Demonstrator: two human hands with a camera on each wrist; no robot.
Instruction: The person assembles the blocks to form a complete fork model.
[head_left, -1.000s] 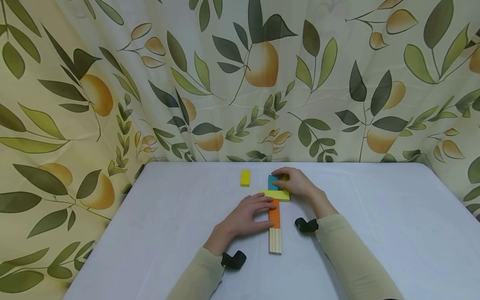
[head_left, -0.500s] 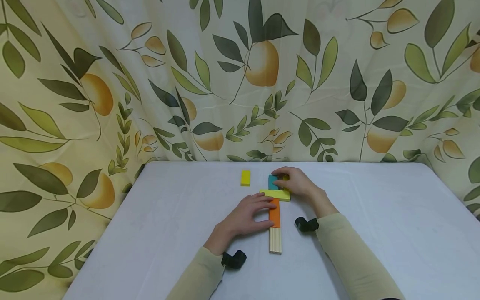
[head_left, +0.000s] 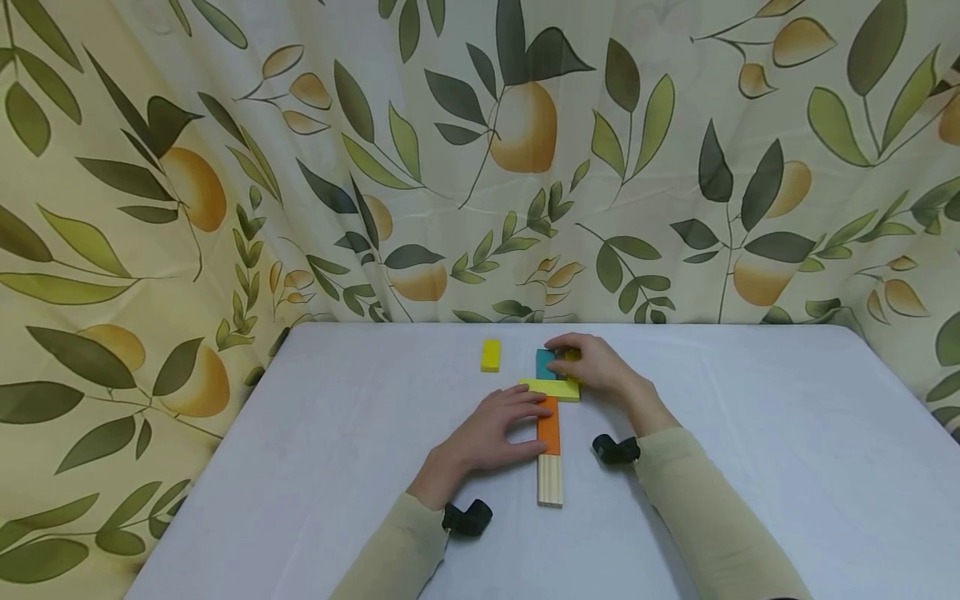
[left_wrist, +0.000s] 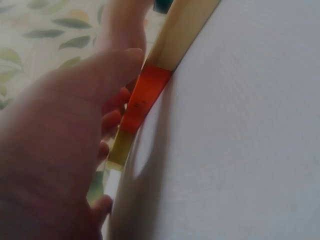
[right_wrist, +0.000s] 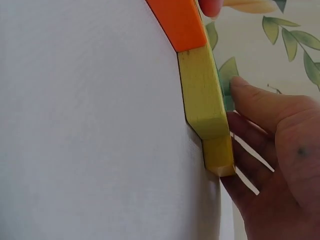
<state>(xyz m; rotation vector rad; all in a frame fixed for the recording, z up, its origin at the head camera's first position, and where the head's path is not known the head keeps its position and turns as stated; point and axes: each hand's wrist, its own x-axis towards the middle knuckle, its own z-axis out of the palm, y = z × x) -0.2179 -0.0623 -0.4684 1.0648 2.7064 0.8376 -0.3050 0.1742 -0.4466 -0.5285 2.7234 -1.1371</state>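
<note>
A row of flat blocks lies on the white tabletop in the head view: a bare wood block (head_left: 550, 483), an orange block (head_left: 549, 432), a yellow-green block (head_left: 558, 390) set crosswise, and a teal block (head_left: 543, 363) beyond it. My left hand (head_left: 495, 427) rests from the left, thumb and fingertips on the orange block, other fingers by the yellow-green one. From the right, my right hand (head_left: 597, 365) reaches over a yellow block (right_wrist: 219, 154), with thumb and index fingertips on the teal block. Its other fingers extend behind the yellow block in the right wrist view.
Another yellow block (head_left: 491, 356) lies apart, left of the teal block. Black wrist cameras sit by both sleeves. A curtain (head_left: 450, 208) printed with leaves and fruit hangs behind the far table edge (head_left: 712, 325) and along the left side.
The right hand and forearm have shifted very slightly to the right. The left hand and the blocks stay where they were.
</note>
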